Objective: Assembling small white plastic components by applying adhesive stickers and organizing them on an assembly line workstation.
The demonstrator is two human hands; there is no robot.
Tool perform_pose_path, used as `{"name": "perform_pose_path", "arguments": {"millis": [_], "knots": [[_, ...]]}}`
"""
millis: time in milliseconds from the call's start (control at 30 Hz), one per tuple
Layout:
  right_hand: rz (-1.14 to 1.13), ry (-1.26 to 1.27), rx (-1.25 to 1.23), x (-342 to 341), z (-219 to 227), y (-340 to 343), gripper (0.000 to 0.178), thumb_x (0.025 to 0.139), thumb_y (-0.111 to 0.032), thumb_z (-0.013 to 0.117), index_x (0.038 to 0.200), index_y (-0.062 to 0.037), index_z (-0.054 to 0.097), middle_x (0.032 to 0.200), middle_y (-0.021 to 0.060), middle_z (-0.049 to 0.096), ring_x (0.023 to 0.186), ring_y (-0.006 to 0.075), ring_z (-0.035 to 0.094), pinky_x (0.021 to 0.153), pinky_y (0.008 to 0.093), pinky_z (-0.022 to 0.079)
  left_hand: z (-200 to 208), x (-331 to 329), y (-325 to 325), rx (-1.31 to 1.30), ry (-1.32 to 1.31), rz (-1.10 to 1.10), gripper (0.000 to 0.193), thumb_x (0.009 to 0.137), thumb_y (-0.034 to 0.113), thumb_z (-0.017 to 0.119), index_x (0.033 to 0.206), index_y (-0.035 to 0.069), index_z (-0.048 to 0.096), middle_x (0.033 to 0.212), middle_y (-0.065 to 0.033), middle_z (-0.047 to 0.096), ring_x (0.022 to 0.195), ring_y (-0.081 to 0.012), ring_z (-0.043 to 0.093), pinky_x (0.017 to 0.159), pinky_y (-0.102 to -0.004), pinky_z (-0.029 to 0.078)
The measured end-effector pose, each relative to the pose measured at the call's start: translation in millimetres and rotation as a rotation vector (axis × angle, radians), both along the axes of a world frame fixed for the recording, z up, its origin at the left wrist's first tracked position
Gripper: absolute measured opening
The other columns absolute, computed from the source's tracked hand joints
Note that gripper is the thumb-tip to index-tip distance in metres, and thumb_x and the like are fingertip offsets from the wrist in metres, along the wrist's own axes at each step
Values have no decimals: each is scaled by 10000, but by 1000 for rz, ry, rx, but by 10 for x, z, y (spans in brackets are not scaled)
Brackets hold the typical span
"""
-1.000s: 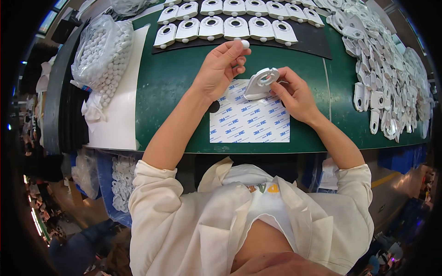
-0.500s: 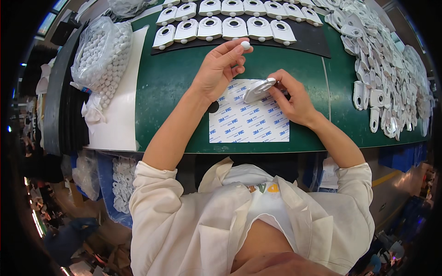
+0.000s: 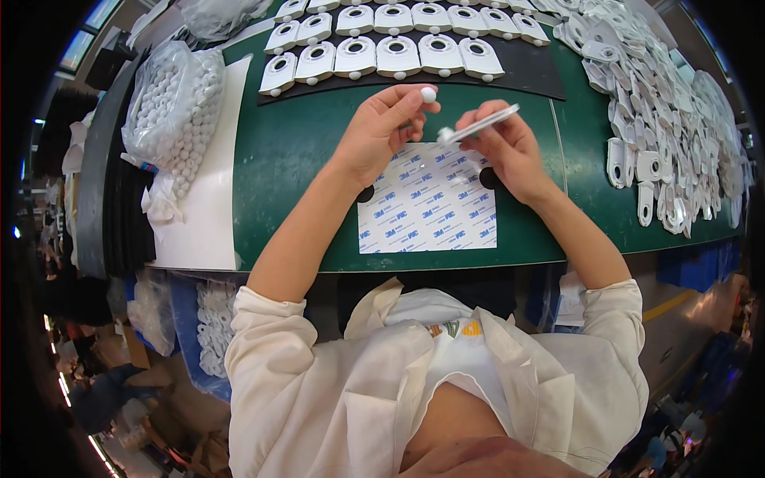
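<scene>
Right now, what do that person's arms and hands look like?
The left hand and right hand wear no gloves. The left forearm and right forearm are bare too, with no watch showing. The left sleeve and right sleeve are cream, loose and wrinkled.

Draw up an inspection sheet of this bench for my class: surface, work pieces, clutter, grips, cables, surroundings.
Surface: green tabletop, with a white printed sheet in front of the person and a black mat farther back.
Work pieces: a white ball and a flat white part, held apart; rows of white parts on the mat.
Clutter: bag of white balls at left; heap of white parts at right.
Left grip: pinches the ball.
Right grip: holds the flat part, seen edge-on.
Cables: nothing seen.
Surroundings: blue bin holding white pieces, below the table edge at left.
</scene>
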State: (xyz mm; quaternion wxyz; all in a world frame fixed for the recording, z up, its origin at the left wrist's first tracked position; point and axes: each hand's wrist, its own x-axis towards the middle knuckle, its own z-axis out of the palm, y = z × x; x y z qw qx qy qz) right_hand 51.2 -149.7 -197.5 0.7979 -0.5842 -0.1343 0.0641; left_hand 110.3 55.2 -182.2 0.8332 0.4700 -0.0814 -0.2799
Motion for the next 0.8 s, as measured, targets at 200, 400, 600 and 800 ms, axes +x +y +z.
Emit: {"name": "perform_pose_path", "arguments": {"millis": [200,400,600,800], "knots": [[-85,228,232,45,51,-61,234,946,-162,481,1168,-86,481,1097,43,569,1012,143,556,864,317,467,59,-59,0,202,-235,-13,274,784,75,691,1046,52,613,901,-25,620,728,-64,518,637,-192,422],[-77,217,219,41,41,-76,232,943,-170,490,1159,-85,487,1081,50,575,1006,132,557,858,313,469,84,-97,-23,300,-294,-5,279,740,63,722,1010,59,652,844,-22,625,754,-73,540,669,-208,435],[-112,228,163,29,67,-45,211,946,-169,486,1138,-83,501,1080,52,574,1003,136,560,843,304,474,71,-103,-15,321,-324,-8,280,729,68,730,1004,71,675,846,-31,638,753,-83,548,689,-216,442],[-126,203,114,33,66,-58,198,949,-164,480,1129,-86,509,1080,53,572,986,138,565,821,292,478,80,-98,-15,306,-316,-4,298,714,66,737,1006,58,677,830,-30,642,735,-79,555,661,-218,450]]}}
